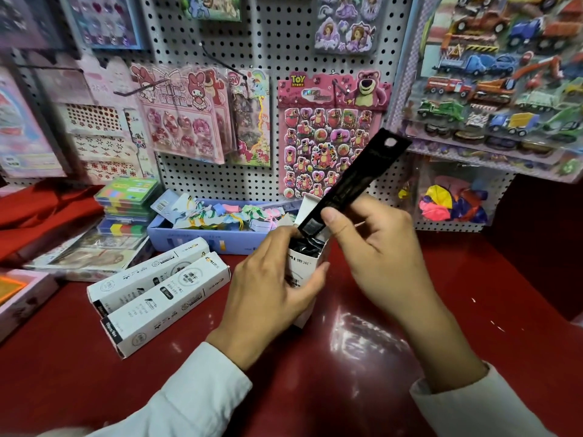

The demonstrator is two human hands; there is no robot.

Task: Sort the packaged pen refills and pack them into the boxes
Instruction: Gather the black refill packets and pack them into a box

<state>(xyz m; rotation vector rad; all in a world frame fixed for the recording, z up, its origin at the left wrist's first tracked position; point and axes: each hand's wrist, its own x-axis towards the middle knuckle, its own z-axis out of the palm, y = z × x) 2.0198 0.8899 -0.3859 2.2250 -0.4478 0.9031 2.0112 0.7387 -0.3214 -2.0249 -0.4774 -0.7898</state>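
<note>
Our left hand (274, 279) grips the open box (304, 279); our right hand (372, 244) pinches a black refill pack (356, 181), lower end entering it. Two boxes (157, 294) beside the left-hand grip look packed already.

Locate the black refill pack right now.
Head view, right of centre: the black refill pack is pinched in the right hand, tilted up to the right, its lower end entering the open white box gripped by the left hand.
</note>
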